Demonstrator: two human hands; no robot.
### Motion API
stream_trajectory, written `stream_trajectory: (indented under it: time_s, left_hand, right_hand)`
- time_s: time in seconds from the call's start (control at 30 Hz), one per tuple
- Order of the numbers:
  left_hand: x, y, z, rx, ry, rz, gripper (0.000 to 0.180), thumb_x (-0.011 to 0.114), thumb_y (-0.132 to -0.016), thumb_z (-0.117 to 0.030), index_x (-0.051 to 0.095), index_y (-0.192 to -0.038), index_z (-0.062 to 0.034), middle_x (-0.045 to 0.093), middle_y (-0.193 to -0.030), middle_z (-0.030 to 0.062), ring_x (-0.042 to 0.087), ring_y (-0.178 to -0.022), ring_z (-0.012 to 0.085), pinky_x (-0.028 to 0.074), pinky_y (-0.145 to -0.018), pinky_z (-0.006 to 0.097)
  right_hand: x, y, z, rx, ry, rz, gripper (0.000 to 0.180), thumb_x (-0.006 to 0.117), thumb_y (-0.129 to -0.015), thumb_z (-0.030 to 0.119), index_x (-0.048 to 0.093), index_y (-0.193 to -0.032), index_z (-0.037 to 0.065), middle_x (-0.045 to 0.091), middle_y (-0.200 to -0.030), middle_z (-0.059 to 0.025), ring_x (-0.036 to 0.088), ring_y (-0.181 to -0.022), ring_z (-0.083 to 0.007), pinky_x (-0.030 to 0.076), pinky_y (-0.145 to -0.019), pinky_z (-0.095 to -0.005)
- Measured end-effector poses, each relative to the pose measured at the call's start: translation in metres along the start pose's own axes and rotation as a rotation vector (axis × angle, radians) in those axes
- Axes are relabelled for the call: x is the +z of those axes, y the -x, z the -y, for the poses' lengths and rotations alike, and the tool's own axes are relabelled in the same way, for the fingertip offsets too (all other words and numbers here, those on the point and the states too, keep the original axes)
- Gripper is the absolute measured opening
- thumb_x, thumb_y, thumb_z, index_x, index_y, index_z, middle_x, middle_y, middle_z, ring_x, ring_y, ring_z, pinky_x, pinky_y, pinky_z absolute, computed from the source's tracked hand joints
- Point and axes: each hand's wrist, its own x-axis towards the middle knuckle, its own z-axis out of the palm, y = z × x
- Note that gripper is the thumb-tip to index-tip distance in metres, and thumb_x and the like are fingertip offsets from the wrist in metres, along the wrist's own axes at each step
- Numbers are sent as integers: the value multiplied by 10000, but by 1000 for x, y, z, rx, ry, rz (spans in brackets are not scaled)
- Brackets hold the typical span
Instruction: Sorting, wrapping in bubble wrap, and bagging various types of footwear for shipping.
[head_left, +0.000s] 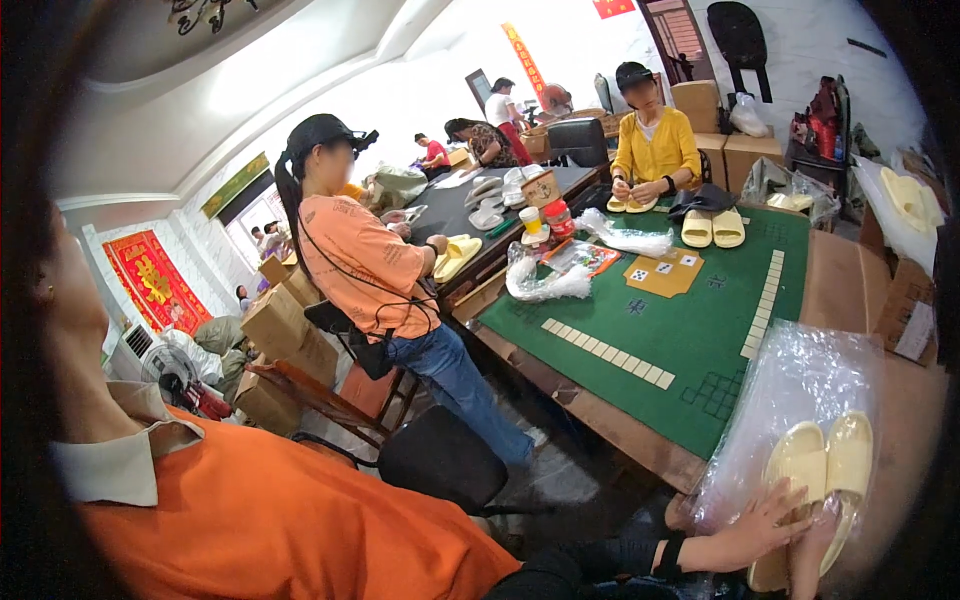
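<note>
A pair of pale yellow slippers (pixel 848 455) lies at the lower right, on or inside a clear plastic bag (pixel 775 410); which one I cannot tell. Across the lower part of the slippers rests my left hand (pixel 758 527), its fingers spread and a black band at the wrist. Close beside it, near the bottom edge, my right hand (pixel 806 562) touches the slippers. Most of its fingers are hidden or cut off. The bag spreads over the corner of a green table mat (pixel 600 335).
A person in yellow (pixel 655 150) handles slippers across the table; one in peach (pixel 360 260) stands left by a dark table. Jars, plastic wrap (pixel 550 280) and more slippers (pixel 712 228) lie on top. A black chair (pixel 440 455) and orange cloth (pixel 270 500) occupy the near left.
</note>
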Motion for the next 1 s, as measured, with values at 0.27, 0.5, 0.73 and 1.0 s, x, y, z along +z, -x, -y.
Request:
stream_trajectory:
  time_s: [0.27,0.5,0.73,1.0]
  left_hand:
    - [-7,13,-24,178,97,124,516,482,-944,-198,346,-1437,-134,49,-1553,210,62,-1422,452,197,-1066,644]
    - [-10,13,-19,281,147,19,499,509,-917,-201,410,-1406,-187,187,-1503,235,137,-1391,476,270,-1034,621]
    - [14,32,9,203,71,-22,702,592,-861,-242,272,-1471,-101,101,-1536,239,79,-1416,466,85,-1120,602]
    - [29,45,27,154,4,-127,751,583,-787,-136,272,-1470,-96,229,-1508,217,126,-1406,470,110,-1112,615]
  right_hand:
    - [-13,-11,13,-4,1,48,827,722,-738,316,352,-1435,71,268,-1489,-257,217,-1388,-440,169,-1124,-541]
    - [-23,-24,34,2,-16,88,834,725,-732,330,354,-1438,88,259,-1497,-248,212,-1391,-437,166,-1120,-553]
    - [-40,-40,55,23,-30,113,841,728,-726,344,356,-1442,106,250,-1505,-239,206,-1394,-435,162,-1116,-565]
    - [-48,-43,71,34,-61,168,850,732,-719,360,359,-1446,125,239,-1515,-229,200,-1397,-433,158,-1112,-579]
